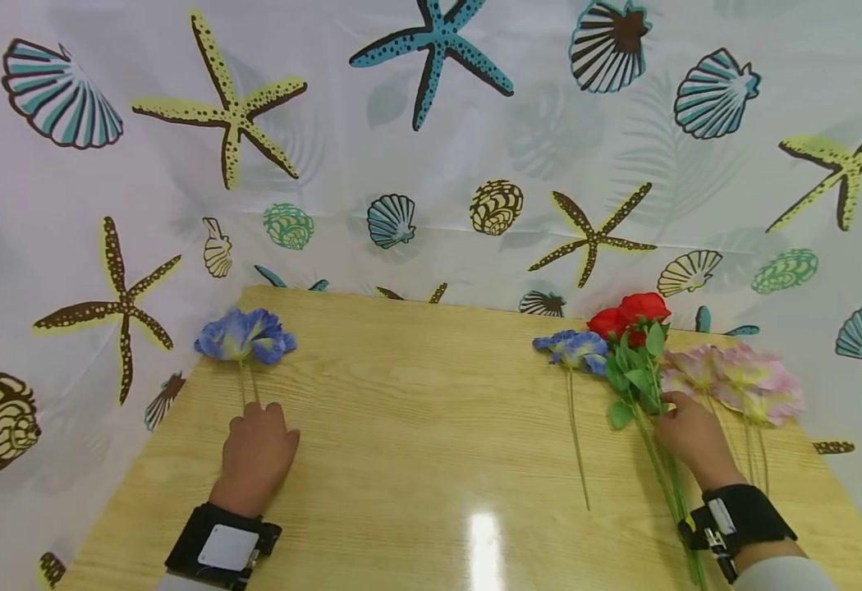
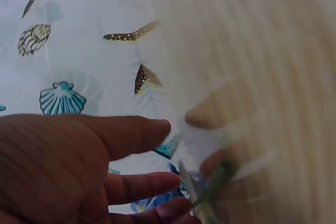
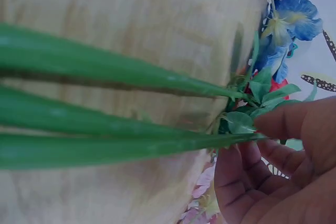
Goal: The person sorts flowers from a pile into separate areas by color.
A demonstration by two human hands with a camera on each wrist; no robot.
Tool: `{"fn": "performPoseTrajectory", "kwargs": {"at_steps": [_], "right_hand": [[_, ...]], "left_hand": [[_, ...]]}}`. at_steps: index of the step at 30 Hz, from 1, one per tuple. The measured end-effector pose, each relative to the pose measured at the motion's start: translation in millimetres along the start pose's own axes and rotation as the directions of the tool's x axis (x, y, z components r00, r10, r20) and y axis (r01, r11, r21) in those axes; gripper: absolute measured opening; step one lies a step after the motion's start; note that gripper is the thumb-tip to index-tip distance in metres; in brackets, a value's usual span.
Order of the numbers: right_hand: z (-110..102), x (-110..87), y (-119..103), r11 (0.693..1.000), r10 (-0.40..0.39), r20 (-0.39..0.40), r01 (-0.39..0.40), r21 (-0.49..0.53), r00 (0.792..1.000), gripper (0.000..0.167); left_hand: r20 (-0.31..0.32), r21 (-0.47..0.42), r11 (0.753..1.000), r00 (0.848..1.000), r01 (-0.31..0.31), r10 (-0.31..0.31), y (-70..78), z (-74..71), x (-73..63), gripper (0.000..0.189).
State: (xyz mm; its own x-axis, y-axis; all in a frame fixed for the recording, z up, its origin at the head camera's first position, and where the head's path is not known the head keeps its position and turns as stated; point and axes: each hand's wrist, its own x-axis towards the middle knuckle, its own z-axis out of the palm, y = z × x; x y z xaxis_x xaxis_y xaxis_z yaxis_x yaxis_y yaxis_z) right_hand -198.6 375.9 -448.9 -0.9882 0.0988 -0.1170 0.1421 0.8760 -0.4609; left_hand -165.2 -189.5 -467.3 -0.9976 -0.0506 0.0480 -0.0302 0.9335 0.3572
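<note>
At the table's left side, blue artificial flowers (image 1: 246, 335) lie with thin stems pointing toward me. My left hand (image 1: 257, 451) rests at the lower part of these stems. In the left wrist view its thumb and fingers are fairly straight and apart, with a blurred green stem end (image 2: 215, 182) by the fingertips. On the right, red artificial roses (image 1: 641, 308) with green leaves lie in a bunch. My right hand (image 1: 697, 439) pinches one green rose stem (image 3: 210, 141) between thumb and fingers just below the leaves, while other rose stems run beside it.
Another blue flower (image 1: 575, 349) lies left of the roses, its stem toward me. Pink flowers (image 1: 752, 382) lie to the right of the roses, near my right hand. The wooden table (image 1: 416, 427) is backed by a white curtain (image 1: 431, 164) with shells and starfish.
</note>
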Motion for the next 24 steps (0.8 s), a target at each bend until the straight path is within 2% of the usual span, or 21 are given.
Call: {"fn": "performPoseTrajectory", "kwargs": {"at_steps": [5,10,16,20,24], "right_hand": [[1.9,-0.5,4.0,0.999,0.027,-0.001,-0.027,0.018,1.000,0.056],[0.1,-7.0,6.2,1.000,-0.003,-0.006,0.003,0.015,1.000,0.061],[-4.7,-18.7,9.2,0.999,-0.045,-0.022,0.045,-0.012,0.999,0.062],[-7.4,-25.8,11.2,0.999,-0.051,-0.051,0.051,-0.008,0.997,0.060],[-10.9,-34.0,8.3,0.998,-0.066,-0.092,0.068,0.018,0.994,0.061]], "left_hand": [[-0.036,-0.008,1.000,0.999,-0.009,0.008,-11.6,-5.4,-5.4,0.030],[-0.021,-0.017,1.000,1.000,0.016,-0.017,-20.5,-9.1,-7.0,0.033],[0.041,-0.033,0.996,0.996,0.080,-0.079,-38.5,-18.6,-9.1,0.029],[0.089,-0.025,0.996,0.992,0.087,-0.085,-44.8,-23.7,-11.1,0.009],[0.142,-0.046,0.993,0.985,0.107,-0.100,-47.3,-26.1,-11.5,0.014]]}}
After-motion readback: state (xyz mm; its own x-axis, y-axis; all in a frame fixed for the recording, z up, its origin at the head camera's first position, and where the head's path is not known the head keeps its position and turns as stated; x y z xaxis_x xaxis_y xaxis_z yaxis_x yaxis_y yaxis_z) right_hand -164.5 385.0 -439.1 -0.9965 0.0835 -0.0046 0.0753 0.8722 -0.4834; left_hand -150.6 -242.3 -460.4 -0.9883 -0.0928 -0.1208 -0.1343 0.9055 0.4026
